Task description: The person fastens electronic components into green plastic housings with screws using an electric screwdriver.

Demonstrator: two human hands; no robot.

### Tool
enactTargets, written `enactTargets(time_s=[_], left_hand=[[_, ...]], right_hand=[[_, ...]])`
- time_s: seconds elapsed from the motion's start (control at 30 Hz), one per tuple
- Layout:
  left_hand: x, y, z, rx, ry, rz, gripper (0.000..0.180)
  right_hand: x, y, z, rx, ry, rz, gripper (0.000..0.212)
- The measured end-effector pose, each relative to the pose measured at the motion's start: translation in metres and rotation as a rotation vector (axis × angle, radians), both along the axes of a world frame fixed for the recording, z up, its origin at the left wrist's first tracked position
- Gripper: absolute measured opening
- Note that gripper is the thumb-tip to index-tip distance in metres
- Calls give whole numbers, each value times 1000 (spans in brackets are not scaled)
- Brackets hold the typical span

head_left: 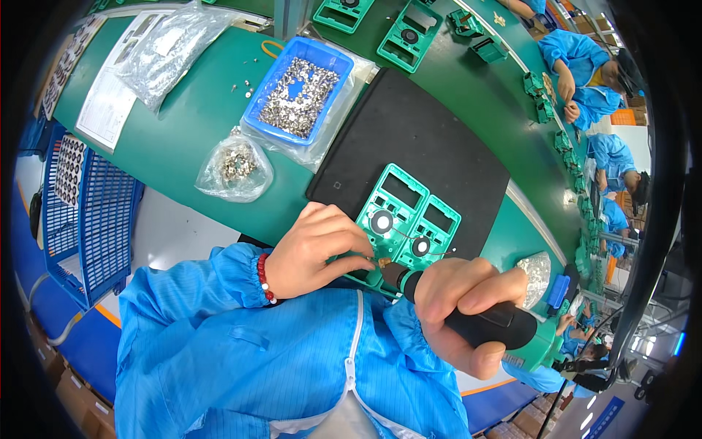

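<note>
My right hand [468, 307] is wrapped round a green and black electric screwdriver [537, 340], its tip pointing left at the near part of a green plastic housing [398, 179]. Two similar housing pieces lie side by side, each with a round black and white speaker [381, 222], and thin wires run between them. Over the near left edge of the housing, my left hand [318, 249] has its fingers curled, thumb and fingertips close together. Whatever is between those fingertips is too small or hidden to tell. The housing pieces lie on a black mat [431, 135].
Beyond my left hand are a blue tray [252, 110] of small metal parts and a clear bag [234, 172] of similar parts. A plastic bag [175, 51] lies on paper sheets. More green housings [409, 36] stand along the line, where co-workers [585, 66] sit at right.
</note>
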State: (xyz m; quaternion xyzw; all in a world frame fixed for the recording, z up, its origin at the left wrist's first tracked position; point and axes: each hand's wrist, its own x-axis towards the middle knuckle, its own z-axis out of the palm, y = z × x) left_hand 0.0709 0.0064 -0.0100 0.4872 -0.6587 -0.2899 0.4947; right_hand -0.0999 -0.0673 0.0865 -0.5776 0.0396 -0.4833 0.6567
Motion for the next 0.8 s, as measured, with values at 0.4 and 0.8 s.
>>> enactTargets(time_s=[0.4,0.8], left_hand=[[-2,3,2,-130,-88,21,23],[-5,2,9,-182,-82,8,29]], right_hand=[[-7,7,3,8,30,49,52],[-10,6,0,-17,31,45,52]])
